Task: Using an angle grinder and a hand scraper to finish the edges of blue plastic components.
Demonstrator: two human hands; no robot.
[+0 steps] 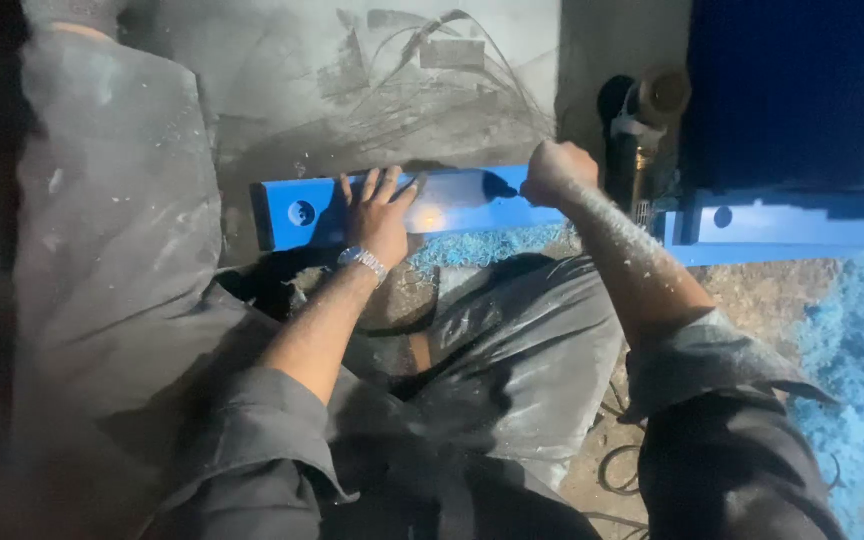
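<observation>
Nearest the camera are the person's grey sleeves and dark, dusty trousers, knees bent over the floor. Beyond them a long blue bar lies flat on the ground, running left to right, with a round hole near its left end and a pale scraped patch in the middle. The left hand, a metal watch at its wrist, lies released with fingers spread, pressing the bar. The right hand is clenched in a fist at the bar's right part; what it grips cannot be told. Blue shavings lie just beside the bar. The dusty concrete floor stretches far; a blue frame sits right.
</observation>
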